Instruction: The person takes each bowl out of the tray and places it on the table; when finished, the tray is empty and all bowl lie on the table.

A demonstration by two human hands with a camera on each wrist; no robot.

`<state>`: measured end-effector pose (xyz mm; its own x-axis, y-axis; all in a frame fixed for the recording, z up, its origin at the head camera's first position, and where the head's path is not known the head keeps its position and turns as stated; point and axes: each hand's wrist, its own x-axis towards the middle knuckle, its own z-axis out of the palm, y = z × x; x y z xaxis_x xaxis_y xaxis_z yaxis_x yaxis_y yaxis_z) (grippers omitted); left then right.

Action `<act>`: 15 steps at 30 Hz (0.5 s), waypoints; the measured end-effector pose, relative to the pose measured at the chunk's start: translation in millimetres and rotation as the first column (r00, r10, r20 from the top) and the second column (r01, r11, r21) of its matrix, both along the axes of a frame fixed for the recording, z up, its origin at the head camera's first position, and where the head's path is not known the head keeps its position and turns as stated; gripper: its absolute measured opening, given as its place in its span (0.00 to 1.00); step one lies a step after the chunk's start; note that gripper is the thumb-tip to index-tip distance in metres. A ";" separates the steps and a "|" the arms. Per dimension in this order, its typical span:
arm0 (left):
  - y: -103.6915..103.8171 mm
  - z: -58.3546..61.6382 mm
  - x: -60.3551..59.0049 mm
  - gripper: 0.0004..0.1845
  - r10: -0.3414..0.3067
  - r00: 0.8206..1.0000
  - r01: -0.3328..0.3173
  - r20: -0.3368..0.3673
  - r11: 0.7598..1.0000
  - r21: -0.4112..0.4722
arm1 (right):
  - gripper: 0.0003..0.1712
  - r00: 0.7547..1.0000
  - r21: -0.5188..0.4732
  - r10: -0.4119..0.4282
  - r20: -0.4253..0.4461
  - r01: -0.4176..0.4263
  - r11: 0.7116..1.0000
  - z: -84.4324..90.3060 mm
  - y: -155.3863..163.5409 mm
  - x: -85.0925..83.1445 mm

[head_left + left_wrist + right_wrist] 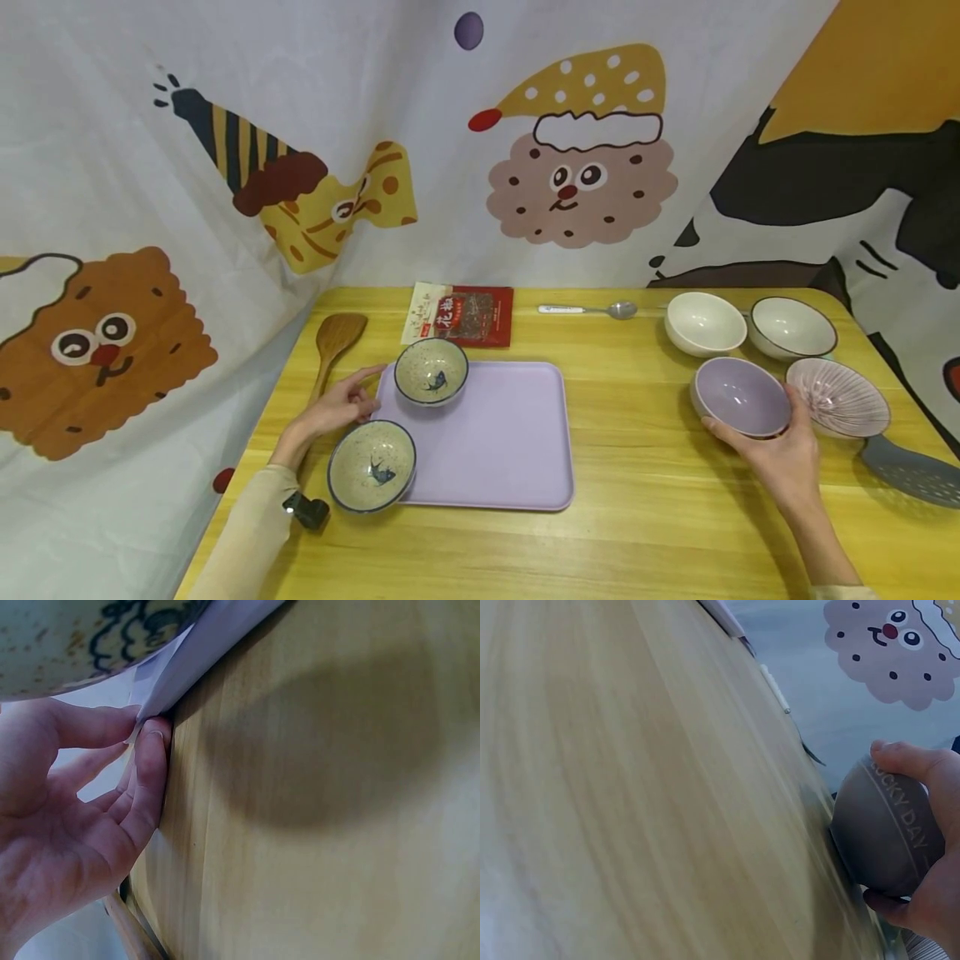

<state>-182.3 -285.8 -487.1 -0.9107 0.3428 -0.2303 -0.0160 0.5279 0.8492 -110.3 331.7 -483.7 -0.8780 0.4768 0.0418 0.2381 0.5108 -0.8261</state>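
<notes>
the right hand [787, 460] grips the purple bowl [741, 397], well to the right of the tray [498, 442]; the left hand [339, 408] pinches the tray's left edge, far from that bowl.

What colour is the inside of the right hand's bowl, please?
Light purple; the bowl shows best in the head view.

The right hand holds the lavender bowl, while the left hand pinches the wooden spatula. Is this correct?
Not quite: the left hand pinches the lavender tray, not the wooden spatula, as the left wrist view shows. The right hand does hold the lavender bowl.
</notes>
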 end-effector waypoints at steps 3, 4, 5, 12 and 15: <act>-0.4 0.3 0.0 0.37 -0.018 1.000 0.019 -0.007 1.000 0.014 | 0.69 1.000 -0.003 -0.003 0.003 0.003 1.000 -0.7 0.1 0.0; -0.5 0.5 0.0 0.37 -0.023 1.000 0.023 -0.011 1.000 0.017 | 0.68 1.000 -0.003 -0.002 0.003 0.002 1.000 -0.9 0.2 0.0; -0.6 0.7 -0.1 0.38 -0.027 1.000 0.027 -0.014 0.999 0.021 | 0.68 1.000 -0.001 -0.003 0.002 0.003 1.000 -1.0 0.2 -0.2; -0.7 2.5 0.2 0.39 -0.024 1.000 0.024 -0.009 0.999 0.028 | 0.67 1.000 0.046 0.029 -0.010 -0.029 0.999 -1.0 1.8 -1.3; -0.3 3.5 0.5 0.38 -0.021 1.000 0.021 -0.004 0.999 0.026 | 0.68 0.998 0.069 0.066 -0.019 -0.065 0.995 -0.5 3.3 -1.4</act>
